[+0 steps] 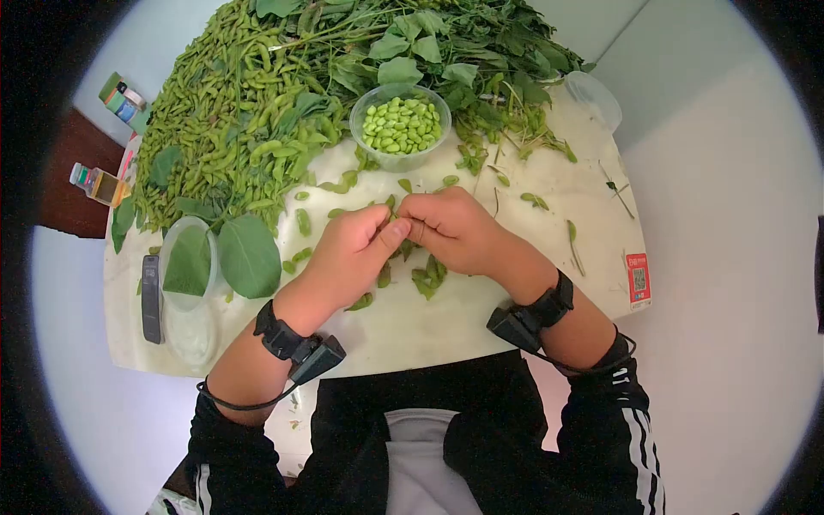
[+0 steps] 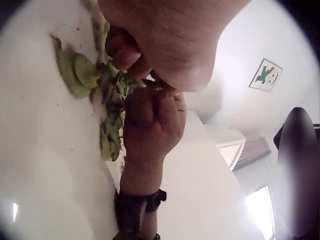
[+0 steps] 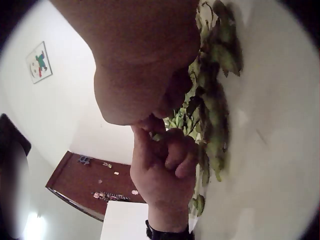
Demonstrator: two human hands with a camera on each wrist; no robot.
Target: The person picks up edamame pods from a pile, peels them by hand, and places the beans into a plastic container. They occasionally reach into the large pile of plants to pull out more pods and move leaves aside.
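Both hands meet over the table in the head view, thumbs and fingertips together. My left hand point(image 1: 343, 245) and my right hand point(image 1: 459, 230) pinch a small green soybean pod point(image 3: 159, 135) between them, mostly hidden by the fingers. Beneath the hands lie opened green pods point(image 1: 429, 276) on the pale tabletop. Just beyond them stands a clear round bowl point(image 1: 355, 129) holding shelled green soybeans point(image 1: 400, 126). In the left wrist view, more pods point(image 2: 75, 72) lie on the table beside the fingers.
A big heap of soybean pods point(image 1: 232, 112) covers the back left, with leafy stalks point(image 1: 481, 43) behind the bowl. At the left are a clear tub point(image 1: 206, 296) with a leaf, a phone point(image 1: 152, 300) and a bottle point(image 1: 101, 184). A red QR card point(image 1: 639, 280) lies at the right edge.
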